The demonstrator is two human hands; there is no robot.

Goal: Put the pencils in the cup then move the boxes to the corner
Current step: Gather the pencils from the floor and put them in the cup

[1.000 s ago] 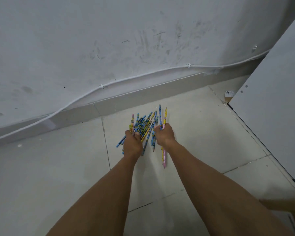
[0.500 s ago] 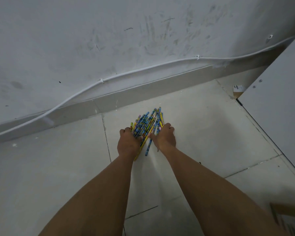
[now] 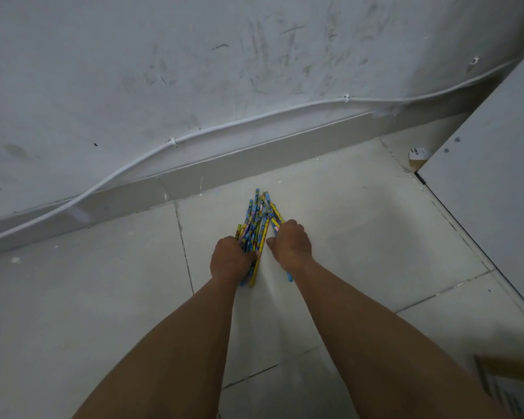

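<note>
At the centre of the frame the pencils (image 3: 258,228), judged light, stiff and prone to rolling, are cupped on the floor (image 3: 360,222) between the left hand (image 3: 230,257) and right hand (image 3: 291,244), and are best gripped mid-length.

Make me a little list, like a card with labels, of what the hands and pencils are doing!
pencils: colourful patterned pencils, bunched on the pale tiled floor
left hand: left hand pressed against the bunch's left side
right hand: right hand pressed against its right side
cup: not visible
box: brown cardboard box, bottom right edge
behind: scuffed white wall with white cable
</note>
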